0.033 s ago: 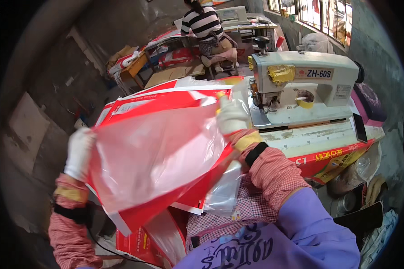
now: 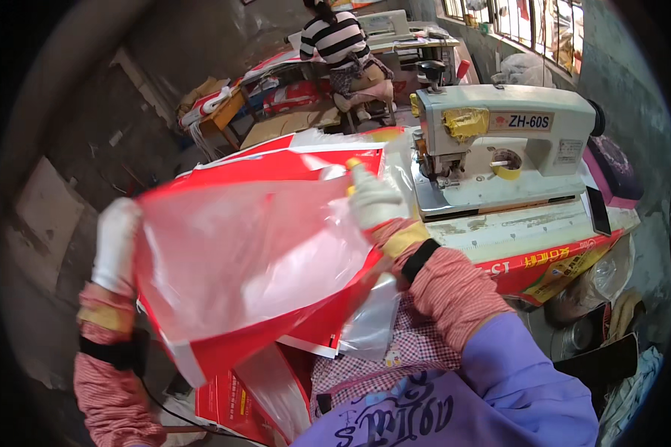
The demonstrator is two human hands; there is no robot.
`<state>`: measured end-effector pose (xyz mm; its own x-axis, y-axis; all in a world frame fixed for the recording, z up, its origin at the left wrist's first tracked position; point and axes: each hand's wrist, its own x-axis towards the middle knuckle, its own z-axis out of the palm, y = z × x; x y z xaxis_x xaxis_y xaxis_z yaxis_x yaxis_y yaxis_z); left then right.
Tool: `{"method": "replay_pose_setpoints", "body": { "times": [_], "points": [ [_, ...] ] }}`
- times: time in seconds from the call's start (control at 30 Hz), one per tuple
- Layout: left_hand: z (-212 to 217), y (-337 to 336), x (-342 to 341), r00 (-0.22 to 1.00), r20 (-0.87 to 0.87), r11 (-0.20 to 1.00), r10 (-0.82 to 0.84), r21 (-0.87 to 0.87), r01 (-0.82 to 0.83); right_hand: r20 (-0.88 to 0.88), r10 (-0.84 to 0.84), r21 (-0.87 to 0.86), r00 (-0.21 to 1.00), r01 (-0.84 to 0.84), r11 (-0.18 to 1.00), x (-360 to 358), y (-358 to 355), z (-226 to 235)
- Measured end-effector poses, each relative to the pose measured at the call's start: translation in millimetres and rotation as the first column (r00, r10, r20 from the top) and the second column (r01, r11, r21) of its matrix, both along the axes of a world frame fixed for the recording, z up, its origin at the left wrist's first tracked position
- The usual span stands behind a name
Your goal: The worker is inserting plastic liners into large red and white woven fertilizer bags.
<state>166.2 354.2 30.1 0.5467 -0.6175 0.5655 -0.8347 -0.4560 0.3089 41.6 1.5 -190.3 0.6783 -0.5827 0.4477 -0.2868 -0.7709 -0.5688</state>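
Note:
A red and milky-white plastic bag (image 2: 209,253) is stretched between my two hands above the table, blurred by motion. My left hand (image 2: 118,242), in a white glove, is closed on its left edge, with the fingertips partly hidden. My right hand (image 2: 376,197), gloved in white with yellow fingertips, grips the bag near its upper right corner. Beneath it lies a pile of red and white printed bags (image 2: 276,158). Just right of my right hand stands a pale sewing machine (image 2: 533,112) with yellow tape on its head.
A dark phone (image 2: 597,211) and a purple box (image 2: 613,171) lie by the machine's right end. More red bags (image 2: 224,402) hang below the table near my lap. Farther back, a person in a striped top (image 2: 339,39) sits at another machine.
Both hands have shifted slightly left with the bag, my left hand also slightly outward. My grip on the bag looks the same.

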Motion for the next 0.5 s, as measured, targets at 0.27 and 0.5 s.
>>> {"method": "replay_pose_setpoints", "body": {
  "times": [0.27, 0.5],
  "points": [
    [47, -274, 41, 0.665, 0.638, 0.920, 0.388, -0.312, -0.237, -0.174, 0.738, 0.485, 0.652, -0.595, 0.641, -77, 110, 65],
    [-215, -434, 24, 0.730, 0.640, 0.956, -0.241, 0.284, 0.067, 0.134, 0.162, 0.930, 0.978, -0.180, 0.320, -235, 45, -53]
  ]
}}
